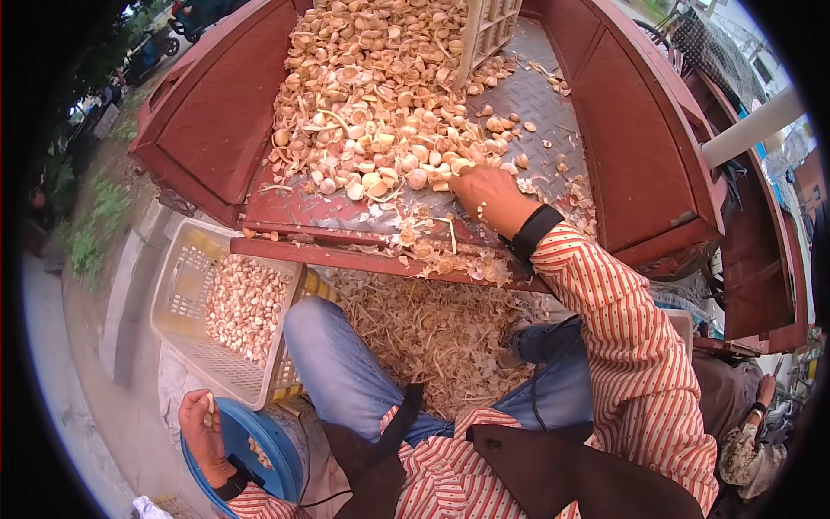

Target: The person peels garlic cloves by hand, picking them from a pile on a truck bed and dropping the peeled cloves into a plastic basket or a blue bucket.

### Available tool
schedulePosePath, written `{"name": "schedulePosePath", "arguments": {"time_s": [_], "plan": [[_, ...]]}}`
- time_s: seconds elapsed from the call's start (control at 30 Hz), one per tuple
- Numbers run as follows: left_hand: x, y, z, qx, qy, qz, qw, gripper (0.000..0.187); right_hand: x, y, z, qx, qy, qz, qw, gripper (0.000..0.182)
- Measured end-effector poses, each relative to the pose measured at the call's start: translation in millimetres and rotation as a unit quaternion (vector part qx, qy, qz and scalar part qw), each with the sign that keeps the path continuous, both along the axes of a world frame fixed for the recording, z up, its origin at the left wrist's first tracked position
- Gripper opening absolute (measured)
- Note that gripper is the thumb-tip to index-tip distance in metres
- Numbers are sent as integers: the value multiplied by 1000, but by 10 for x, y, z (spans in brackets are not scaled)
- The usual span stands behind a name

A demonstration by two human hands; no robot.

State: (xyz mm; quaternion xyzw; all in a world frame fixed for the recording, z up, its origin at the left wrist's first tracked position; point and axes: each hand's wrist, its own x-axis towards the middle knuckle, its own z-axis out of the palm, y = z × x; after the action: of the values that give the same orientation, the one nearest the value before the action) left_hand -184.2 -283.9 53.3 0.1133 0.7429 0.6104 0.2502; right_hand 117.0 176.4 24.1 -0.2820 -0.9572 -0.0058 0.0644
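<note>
The garlic pile [380, 95] lies heaped on the red cart bed [519, 112], spilling from a tipped pale crate [488, 30] at the far end. The right hand [486, 195] rests at the near edge of the pile, fingers curled down among the cloves; whether they have closed on one I cannot tell, since the fingertips are hidden. The left hand [201, 424] is low on the left, above the blue bucket [251, 458], pinching a single clove [210, 405] between its fingertips — closed on it, not slack.

A few cloves show inside the bucket. Just beside it stands a white basket [186, 298] partly filled with cloves, and dry skins [432, 333] lie in a drift over the lap and along the cart's lip.

To do this well, I judge the right hand should take from the loose near edge rather than dig in — a deep pull would roll cloves off the lip into the skins. The left should let go low over the bucket.
</note>
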Motion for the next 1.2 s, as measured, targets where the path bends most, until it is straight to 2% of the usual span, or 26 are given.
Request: {"name": "schedulePosePath", "arguments": {"time_s": [0.1,0.2,0.3,0.33,0.4,0.5,0.6,0.63,0.73,0.77,0.87,0.93,1.0,1.03,1.1,1.13,1.2], "plan": [[-93,-676,-340,-136,-2,103,985,11,-37,52,-81,33,25,44,998,10],[-82,-1108,-660,-279,-44,91,955,8,-51,107,17,-87,66,9,994,7],[-187,-1520,-1117,-349,-25,-18,937,8,-112,182,-43,-90,141,56,984,10],[-171,-1558,-1199,-390,10,-43,920,9,-153,206,-60,-84,159,78,980,10],[-189,-1540,-1263,-466,84,-89,876,11,-222,196,-31,-92,111,78,986,12],[-162,-1364,-1162,-484,223,-63,844,18,-251,80,45,-89,65,58,992,19],[52,-547,-514,-255,231,-38,938,18,-254,65,53,-92,28,52,994,23],[118,-276,-360,-205,197,-50,957,19,-249,14,13,-104,91,70,988,24],[610,655,108,-51,121,-115,985,20,-326,14,-13,-101,58,70,991,24],[725,891,137,-13,84,-172,981,20,-341,-9,61,-115,45,78,989,24],[1144,1582,81,96,-23,-307,946,24,-324,-74,111,-107,15,74,991,23],[1420,1992,26,141,-184,-334,914,30,-234,-78,10,-112,81,85,987,21],[1619,2343,-116,176,-321,-340,866,36,-154,-103,-21,-139,163,105,971,18],[1689,2501,-126,186,-382,-331,843,37,-124,-237,80,-177,177,69,966,15],[1785,2720,-165,196,-500,-308,785,38,-58,-519,204,-197,205,151,947,15],[1789,2759,-312,238,-528,-290,762,37,-29,-635,241,-212,207,202,933,16],[1759,2786,-622,316,-577,-252,710,36,6,-754,326,-247,217,219,919,18]]}}
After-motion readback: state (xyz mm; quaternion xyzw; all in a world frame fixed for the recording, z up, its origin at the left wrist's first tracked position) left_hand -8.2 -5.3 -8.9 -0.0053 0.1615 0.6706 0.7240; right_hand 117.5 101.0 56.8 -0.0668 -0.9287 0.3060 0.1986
